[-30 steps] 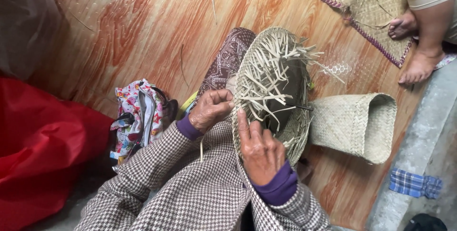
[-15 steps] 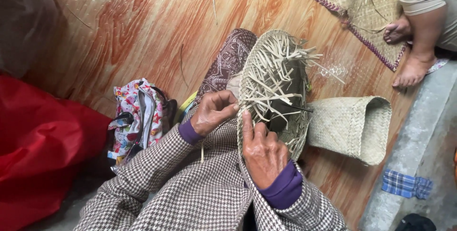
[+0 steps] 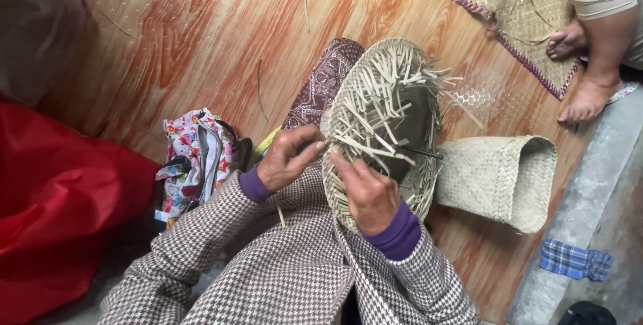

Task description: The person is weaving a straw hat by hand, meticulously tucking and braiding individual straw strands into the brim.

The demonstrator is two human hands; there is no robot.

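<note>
On the person's lap, the woven basket (image 3: 382, 124) sits much as half a second ago, while the left hand (image 3: 288, 157) has shifted little, its fingers pinched on a strip at the rim. Just right, the right hand (image 3: 365, 191) has its fingers closed on strips too. Basket's long axis runs up-down, loose ends splaying rightward, toward a finished basket (image 3: 499, 177) on the floor (image 3: 167, 50).

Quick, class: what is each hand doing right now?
Left hand: pinching the rim of the woven basket.
Right hand: fingers closed on a loose basket strip.
</note>
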